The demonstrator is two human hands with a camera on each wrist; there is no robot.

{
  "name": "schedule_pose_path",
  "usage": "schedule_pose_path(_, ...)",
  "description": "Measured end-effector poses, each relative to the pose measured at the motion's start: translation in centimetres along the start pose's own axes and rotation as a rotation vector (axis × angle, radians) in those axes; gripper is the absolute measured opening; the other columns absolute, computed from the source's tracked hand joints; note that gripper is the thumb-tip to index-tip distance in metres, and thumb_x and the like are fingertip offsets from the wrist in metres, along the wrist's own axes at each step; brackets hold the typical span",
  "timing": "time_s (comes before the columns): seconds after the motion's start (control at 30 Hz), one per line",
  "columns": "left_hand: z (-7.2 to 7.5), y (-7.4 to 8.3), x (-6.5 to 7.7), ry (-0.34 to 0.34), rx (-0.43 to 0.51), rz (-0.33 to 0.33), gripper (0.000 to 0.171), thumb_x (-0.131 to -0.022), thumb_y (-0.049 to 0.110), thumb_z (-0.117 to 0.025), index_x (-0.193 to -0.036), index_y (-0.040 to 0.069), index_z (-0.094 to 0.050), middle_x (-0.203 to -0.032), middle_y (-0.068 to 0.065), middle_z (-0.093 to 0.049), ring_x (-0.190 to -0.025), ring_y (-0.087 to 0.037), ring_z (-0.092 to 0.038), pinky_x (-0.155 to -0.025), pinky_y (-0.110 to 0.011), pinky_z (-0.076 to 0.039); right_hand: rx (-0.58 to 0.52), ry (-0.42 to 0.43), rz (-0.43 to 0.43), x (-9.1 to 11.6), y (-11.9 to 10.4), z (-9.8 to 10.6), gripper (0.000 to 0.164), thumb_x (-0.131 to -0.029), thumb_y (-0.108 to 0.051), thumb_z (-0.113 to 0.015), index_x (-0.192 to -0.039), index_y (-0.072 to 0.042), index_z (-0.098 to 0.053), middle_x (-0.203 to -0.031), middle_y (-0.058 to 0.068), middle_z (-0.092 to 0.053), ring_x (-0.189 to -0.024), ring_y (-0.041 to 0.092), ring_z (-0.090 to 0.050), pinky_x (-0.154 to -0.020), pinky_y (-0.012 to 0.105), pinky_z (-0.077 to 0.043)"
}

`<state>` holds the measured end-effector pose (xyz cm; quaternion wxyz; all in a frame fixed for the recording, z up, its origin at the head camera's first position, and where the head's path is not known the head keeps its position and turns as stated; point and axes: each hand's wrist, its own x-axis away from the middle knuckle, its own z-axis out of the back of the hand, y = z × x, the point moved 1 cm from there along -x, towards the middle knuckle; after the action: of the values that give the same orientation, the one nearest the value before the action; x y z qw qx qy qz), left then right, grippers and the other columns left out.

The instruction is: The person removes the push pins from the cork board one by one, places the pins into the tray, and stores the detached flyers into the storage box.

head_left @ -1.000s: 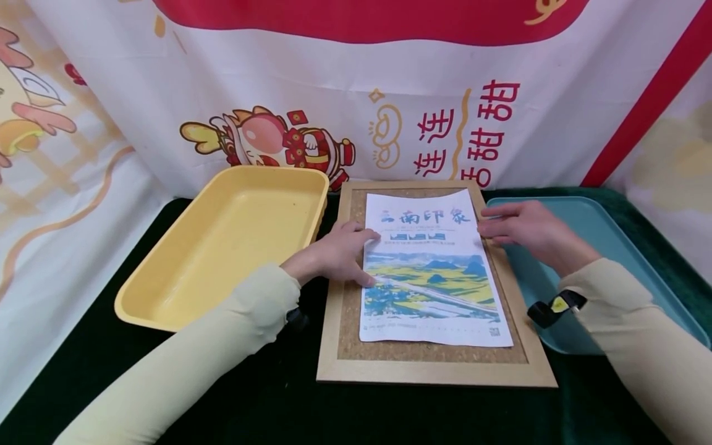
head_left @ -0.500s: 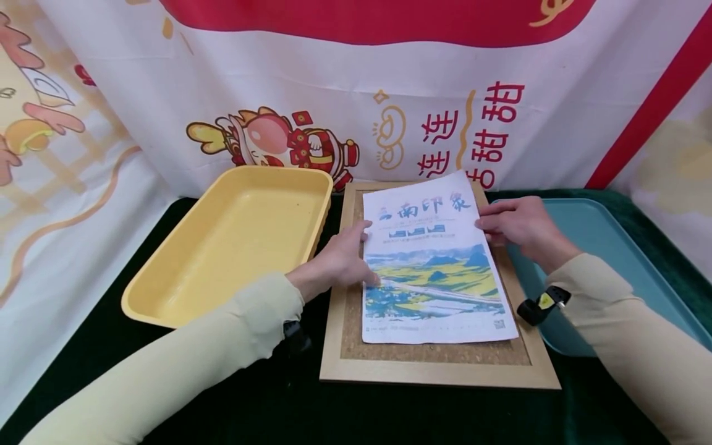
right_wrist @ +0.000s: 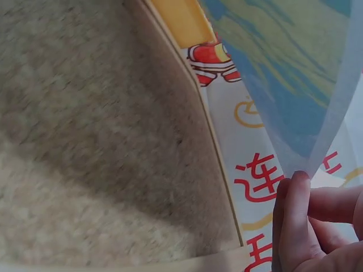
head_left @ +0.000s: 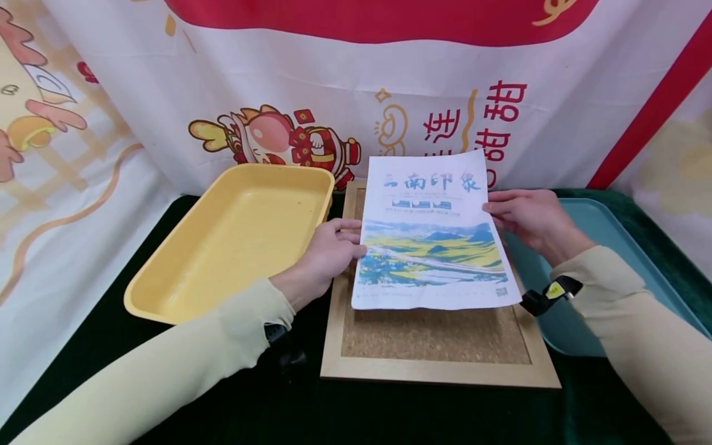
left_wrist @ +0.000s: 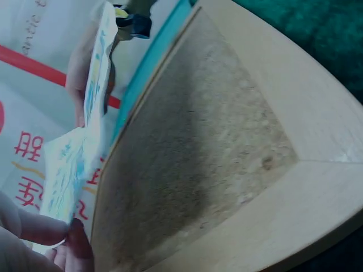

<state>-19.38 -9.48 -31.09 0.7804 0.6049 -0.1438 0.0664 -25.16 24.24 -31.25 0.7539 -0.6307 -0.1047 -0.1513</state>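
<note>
A printed paper sheet [head_left: 431, 247] with a blue and yellow landscape is held up above a wood-framed cork board [head_left: 434, 337]. My left hand [head_left: 328, 250] pinches its left edge between thumb and fingers. At the right edge, my right hand [head_left: 536, 219] pinches the sheet the same way. The left wrist view shows the sheet [left_wrist: 65, 170] nearly edge-on, with a gap between it and the cork. In the right wrist view, fingertips [right_wrist: 298, 187] grip the sheet's edge, and the shadow of the sheet lies across the cork [right_wrist: 85, 141].
A yellow tray [head_left: 139, 309] stands left of the board. To the right lies a blue tray [head_left: 639, 272], partly under my right forearm. A dark green cloth [head_left: 250, 408] covers the table, and a printed white curtain [head_left: 311, 74] hangs behind.
The sheet has come up off the cork board, its top edge rising first. Both hands have risen with it and now pinch its sides; bare cork shows below it.
</note>
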Motion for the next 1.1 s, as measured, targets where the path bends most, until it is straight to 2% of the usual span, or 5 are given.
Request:
schedule_pose_path(0.2,1.5,1.3,0.4,0.036,0.126,-0.028,0.043,-0.106,0.007,-0.063,-0.149,0.011,-0.058,-0.139,-0.014,-0.07,-0.12,-0.023,-0.069,-0.108,-0.045,-0.054,-0.045,-0.008,-0.016,0.0,-1.1,-0.5,0.066,-0.099,-0.032,-0.076,-0.158,-0.016,-0.053,-0.127,-0.004,-0.067,-0.09,0.003,-0.077,-0.085,0.016,-0.059)
schedule_pose_path(0.57,4.6,2.0,0.5,0.063,0.138,-0.021,0.045,-0.107,0.011,-0.063,-0.151,0.009,-0.059,-0.146,-0.013,-0.066,-0.127,-0.021,-0.067,-0.114,-0.041,-0.052,-0.166,-0.01,-0.023,0.5,-3.2,-3.0,0.058,-0.098,-0.027,-0.077,-0.153,-0.016,-0.059,-0.147,0.006,-0.061,-0.09,0.006,-0.08,-0.086,0.02,-0.061)
schedule_pose_path(0.83,8.3,1.4,0.8,0.08,0.104,-0.036,0.048,-0.106,0.014,-0.065,-0.153,0.011,-0.059,-0.148,-0.012,-0.067,-0.113,-0.01,-0.073,-0.088,-0.023,-0.062,-0.167,-0.037,-0.011,0.5,-4.7,-6.4,0.045,-0.101,-0.018,-0.074,-0.145,-0.014,-0.066,-0.145,0.01,-0.066,-0.099,0.01,-0.079,-0.092,0.025,-0.062)
schedule_pose_path(0.97,10.5,0.6,0.9,0.101,0.083,-0.034,0.05,-0.105,0.014,-0.066,-0.154,0.01,-0.057,-0.149,-0.012,-0.066,-0.104,-0.001,-0.073,-0.087,-0.021,-0.061,-0.144,-0.056,-0.006,0.4,-5.4,-8.6,0.04,-0.102,-0.015,-0.073,-0.141,-0.014,-0.069,-0.143,0.01,-0.068,-0.106,0.015,-0.078,-0.096,0.028,-0.061)
schedule_pose_path(1.1,13.0,-0.4,0.6,0.095,0.086,-0.043,0.055,-0.104,0.011,-0.068,-0.157,0.005,-0.053,-0.12,0.003,-0.08,-0.096,0.005,-0.073,-0.084,-0.017,-0.06,-0.112,-0.069,0.016,0.3,-6.1,-11.1,0.036,-0.103,-0.011,-0.07,-0.138,-0.014,-0.07,-0.137,0.009,-0.072,-0.107,0.017,-0.077,-0.098,0.03,-0.061)
